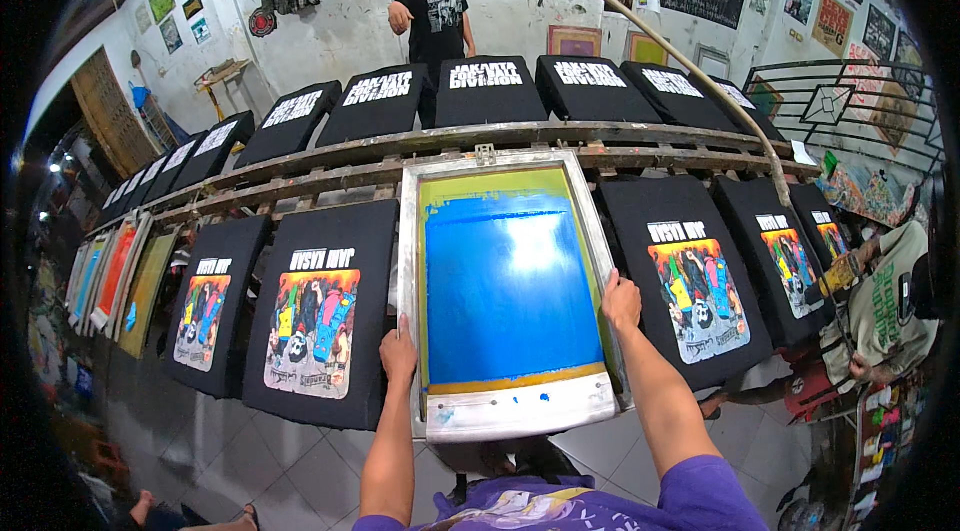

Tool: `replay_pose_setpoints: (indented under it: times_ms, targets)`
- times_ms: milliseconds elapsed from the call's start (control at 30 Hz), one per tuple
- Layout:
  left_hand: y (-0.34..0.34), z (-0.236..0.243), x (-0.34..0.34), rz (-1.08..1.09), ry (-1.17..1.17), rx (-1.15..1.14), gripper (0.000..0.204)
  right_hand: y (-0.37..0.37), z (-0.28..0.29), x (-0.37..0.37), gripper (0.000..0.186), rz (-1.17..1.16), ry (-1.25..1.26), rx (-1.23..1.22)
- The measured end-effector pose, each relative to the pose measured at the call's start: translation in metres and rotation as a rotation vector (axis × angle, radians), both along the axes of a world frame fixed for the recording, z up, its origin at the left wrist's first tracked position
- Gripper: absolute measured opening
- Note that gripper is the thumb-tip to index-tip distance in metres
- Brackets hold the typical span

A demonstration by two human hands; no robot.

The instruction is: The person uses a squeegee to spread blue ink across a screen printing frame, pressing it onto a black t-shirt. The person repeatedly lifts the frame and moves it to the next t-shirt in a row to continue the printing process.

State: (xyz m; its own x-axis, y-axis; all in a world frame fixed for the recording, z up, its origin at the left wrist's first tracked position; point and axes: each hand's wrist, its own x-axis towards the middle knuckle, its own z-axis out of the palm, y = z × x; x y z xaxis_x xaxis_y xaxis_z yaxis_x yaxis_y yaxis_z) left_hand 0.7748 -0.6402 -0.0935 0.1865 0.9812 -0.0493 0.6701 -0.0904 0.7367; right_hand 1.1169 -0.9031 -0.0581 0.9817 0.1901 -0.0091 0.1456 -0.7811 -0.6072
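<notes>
Left of screen frame (410, 231): two black garments (318, 321), multicoloured prints. At frame's left rail: left hand (398, 353), clamped on it. Within frame, between garments: blue ink (512, 291), spread broadly. At frame's right rail: right hand (622, 303), clamped likewise. Right of frame: more printed garments (698, 291).

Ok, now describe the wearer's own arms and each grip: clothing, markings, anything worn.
The left grip and right grip are human and ungloved. The left forearm and right forearm are bare, with no watch, bracelet, cable or bold marking that I can make out. Plain purple sleeves, seemingly short, show at the lower edge.
</notes>
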Motion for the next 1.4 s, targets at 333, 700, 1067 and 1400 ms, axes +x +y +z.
replay_pose_setpoints:
  times_ms: [333, 700, 1067, 1400]
  targets:
    - [0.004, -0.004, -0.001, -0.014, 0.008, -0.003, 0.073, 0.002, -0.010, 0.005, 0.057, -0.008, -0.040, -0.013]
    - [0.003, -0.007, 0.001, -0.015, 0.011, 0.002, 0.077, 0.000, -0.015, 0.008, 0.059, 0.005, -0.061, -0.011]
    - [-0.002, 0.006, 0.001, -0.012, 0.017, -0.019, 0.078, 0.000, -0.017, 0.010, 0.060, 0.018, -0.057, -0.032]
    - [0.006, -0.010, -0.001, -0.013, -0.010, -0.036, 0.074, 0.000, -0.021, 0.010, 0.058, 0.008, -0.090, -0.034]
